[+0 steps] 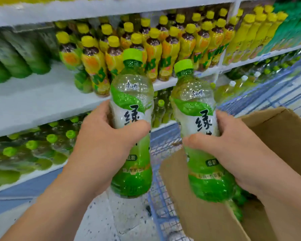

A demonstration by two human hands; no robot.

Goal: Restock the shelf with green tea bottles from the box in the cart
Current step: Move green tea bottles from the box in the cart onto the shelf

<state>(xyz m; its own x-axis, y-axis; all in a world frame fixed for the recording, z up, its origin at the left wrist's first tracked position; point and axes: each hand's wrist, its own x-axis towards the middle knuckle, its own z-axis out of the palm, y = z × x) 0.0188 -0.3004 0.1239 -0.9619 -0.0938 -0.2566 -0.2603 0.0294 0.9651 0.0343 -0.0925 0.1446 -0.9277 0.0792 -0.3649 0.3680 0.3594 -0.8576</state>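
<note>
Two green tea bottles with light green caps are held upright in front of the shelves. My left hand [106, 136] grips the left bottle [131, 94] around its middle. My right hand [233, 145] grips the right bottle [192, 100] the same way, just above the open cardboard box [195, 206]. More green bottles show inside the box at its lower right. The box sits in a blue wire cart [161, 193]. A white shelf [35, 100] has bare room on its left part.
Yellow-capped orange-labelled bottles [155, 44] fill the middle of that shelf. Green-capped bottles [31, 148] stand on the shelf below at left. Pale bottles with white caps [240, 82] are at right. Speckled floor lies between shelf and cart.
</note>
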